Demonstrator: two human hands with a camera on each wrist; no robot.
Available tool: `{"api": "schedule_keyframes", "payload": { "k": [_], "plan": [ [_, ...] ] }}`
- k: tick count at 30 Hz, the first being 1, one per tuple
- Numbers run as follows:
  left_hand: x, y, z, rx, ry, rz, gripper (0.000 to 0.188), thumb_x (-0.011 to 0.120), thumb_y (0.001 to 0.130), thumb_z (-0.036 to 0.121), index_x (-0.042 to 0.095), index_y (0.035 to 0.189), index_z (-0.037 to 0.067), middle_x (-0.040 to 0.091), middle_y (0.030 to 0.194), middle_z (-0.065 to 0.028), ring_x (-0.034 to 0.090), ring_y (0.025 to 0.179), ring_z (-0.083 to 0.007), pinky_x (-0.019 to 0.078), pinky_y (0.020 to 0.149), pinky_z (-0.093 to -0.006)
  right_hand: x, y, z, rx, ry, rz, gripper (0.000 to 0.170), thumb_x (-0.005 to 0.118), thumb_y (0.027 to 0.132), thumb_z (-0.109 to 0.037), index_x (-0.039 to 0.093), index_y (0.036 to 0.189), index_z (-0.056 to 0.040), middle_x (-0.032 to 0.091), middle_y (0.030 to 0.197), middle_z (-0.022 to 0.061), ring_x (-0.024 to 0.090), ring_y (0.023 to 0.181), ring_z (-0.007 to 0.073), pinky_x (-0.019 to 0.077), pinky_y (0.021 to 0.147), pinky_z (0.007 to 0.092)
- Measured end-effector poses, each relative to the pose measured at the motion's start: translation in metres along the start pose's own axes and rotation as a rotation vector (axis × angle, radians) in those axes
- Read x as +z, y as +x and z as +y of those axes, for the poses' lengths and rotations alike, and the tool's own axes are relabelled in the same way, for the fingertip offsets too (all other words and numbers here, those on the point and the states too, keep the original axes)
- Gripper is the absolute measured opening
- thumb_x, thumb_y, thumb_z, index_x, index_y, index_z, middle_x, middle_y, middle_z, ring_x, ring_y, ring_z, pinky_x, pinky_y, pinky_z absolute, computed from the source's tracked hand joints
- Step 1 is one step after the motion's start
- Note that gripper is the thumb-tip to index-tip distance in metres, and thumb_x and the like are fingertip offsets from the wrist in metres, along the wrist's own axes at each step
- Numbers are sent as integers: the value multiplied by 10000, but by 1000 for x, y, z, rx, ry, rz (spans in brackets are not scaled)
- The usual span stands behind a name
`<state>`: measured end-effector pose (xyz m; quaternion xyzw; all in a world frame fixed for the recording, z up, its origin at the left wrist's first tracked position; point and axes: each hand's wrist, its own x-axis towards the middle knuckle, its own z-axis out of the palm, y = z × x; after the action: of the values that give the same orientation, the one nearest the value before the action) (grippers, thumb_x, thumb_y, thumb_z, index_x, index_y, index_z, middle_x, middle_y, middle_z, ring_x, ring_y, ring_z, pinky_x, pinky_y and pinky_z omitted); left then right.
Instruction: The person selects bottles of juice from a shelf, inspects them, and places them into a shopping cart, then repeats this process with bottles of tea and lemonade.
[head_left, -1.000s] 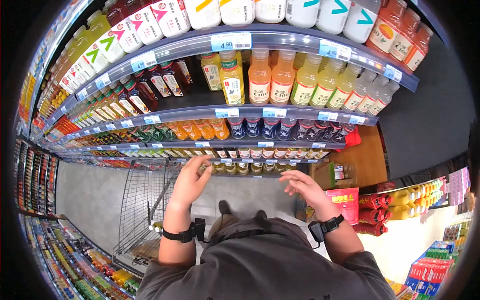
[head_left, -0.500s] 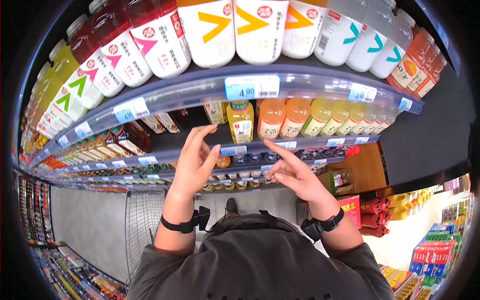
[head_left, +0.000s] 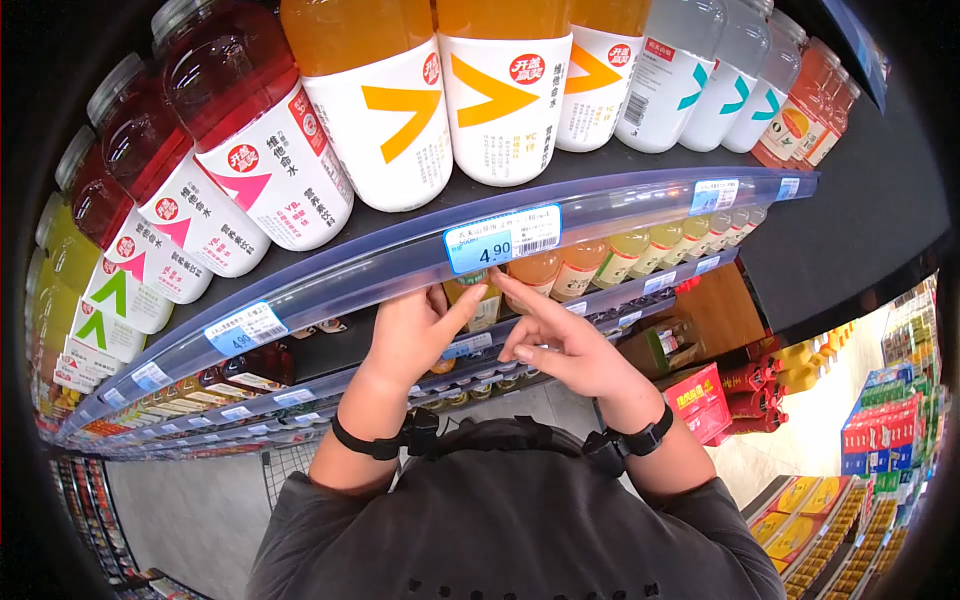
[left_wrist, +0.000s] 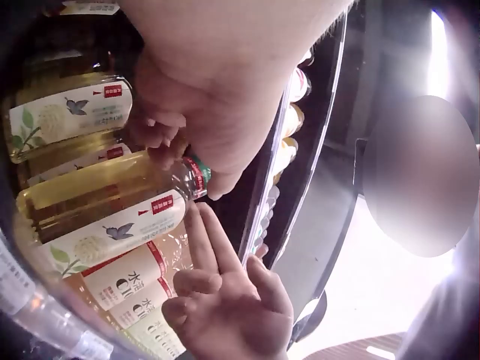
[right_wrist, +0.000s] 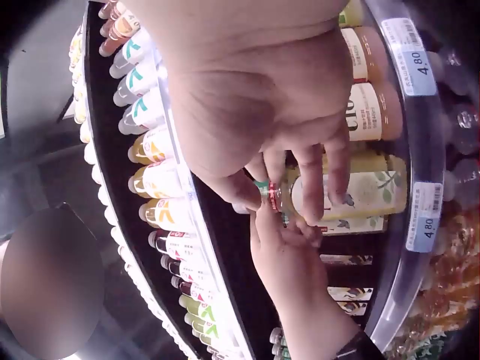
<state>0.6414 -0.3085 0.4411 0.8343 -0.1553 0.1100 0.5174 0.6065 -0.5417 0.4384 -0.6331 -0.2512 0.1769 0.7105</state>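
Note:
A bottle of pale yellow drink (left_wrist: pixel 112 217) with a green cap and a bird on its white label stands on the shelf under the upper ledge. My left hand (head_left: pixel 405 335) reaches in at its neck, with the thumb by the cap and the fingers curled on the other side. From the right comes my right hand (head_left: pixel 575 350), index and middle fingers stretched to the neck, the other fingers bent. In the right wrist view, both hands meet around the cap (right_wrist: pixel 271 196). In the head view, the upper ledge hides the top of the bottle.
Large white-labelled bottles (head_left: pixel 505 110) line the shelf above, behind a ledge with a price tag (head_left: pixel 505 240). Peach-coloured bottles (head_left: pixel 580 270) stand right beside the yellow one. A red box (head_left: pixel 698 400) is low on the right; part of a wire cart (head_left: pixel 285 470) shows at lower left.
Both hands have risen and moved forward from above the floor to the yellow bottle's neck. The view has come closer to the shelves, and the upper ledge now covers more of the bottle.

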Motion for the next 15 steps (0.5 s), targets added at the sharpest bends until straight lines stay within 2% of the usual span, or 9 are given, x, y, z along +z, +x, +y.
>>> {"api": "schedule_keyframes", "payload": {
  "k": [3,5,7,8,9,10,11,13,15],
  "plan": [
    [-3,-2,13,53,12,-6,406,834,866,242,680,1165,15,570,671,-32,483,528,-117,417,518,-299,-6,-10,4,-3,-16,-3,726,599,989,6,296,1643,-78,655,1015,31,657,970,123,516,883,282],
    [-4,-8,24,187,61,14,451,874,816,149,674,1181,-24,671,869,-33,475,583,-27,388,514,-197,-10,-18,6,-13,-3,-11,700,604,990,1,333,1631,-78,652,952,17,660,966,120,515,890,281],
    [-1,-16,23,215,65,50,475,910,750,149,707,1148,-13,702,908,-51,515,574,-39,406,505,-197,-13,-25,6,-21,5,-41,683,610,986,2,361,1617,-72,675,1168,59,660,980,115,523,888,285],
    [0,-18,25,377,106,78,472,912,733,136,713,1136,-9,707,904,-60,525,567,-48,411,499,-199,-12,-27,5,-24,3,-50,683,610,986,2,361,1617,-72,675,1168,59,660,980,115,523,888,285],
    [2,-22,31,537,149,107,470,914,716,124,720,1124,-5,713,899,-69,534,560,-57,416,492,-201,-10,-29,3,-42,-16,-45,699,610,977,10,349,1621,-70,612,1328,83,658,982,117,530,889,288],
    [1,-27,36,561,182,104,486,916,690,132,721,1114,-4,723,920,-103,593,597,-114,472,534,-238,-8,-30,2,-60,-33,-42,715,611,969,18,337,1624,-68,549,1487,107,656,985,119,536,889,292],
    [2,-32,40,555,192,115,486,916,690,132,721,1114,-4,723,920,-103,593,597,-114,472,534,-238,-6,-32,0,-61,-32,-58,715,611,969,18,337,1624,-68,549,1487,107,656,985,119,536,889,292],
    [3,-44,48,650,196,198,483,908,684,136,717,1099,-21,722,947,-125,629,656,-163,516,601,-283,-3,-36,-4,-93,-106,-94,751,615,953,28,305,1631,-60,329,1676,111,651,990,128,550,880,295],
    [9,-65,64,580,162,237,441,893,694,145,707,1055,-27,714,933,-139,653,718,-205,537,674,-316,-2,-43,1,-99,-107,-139,792,635,941,20,279,1642,-70,346,1656,125,648,989,136,552,872,294]
  ]
}}
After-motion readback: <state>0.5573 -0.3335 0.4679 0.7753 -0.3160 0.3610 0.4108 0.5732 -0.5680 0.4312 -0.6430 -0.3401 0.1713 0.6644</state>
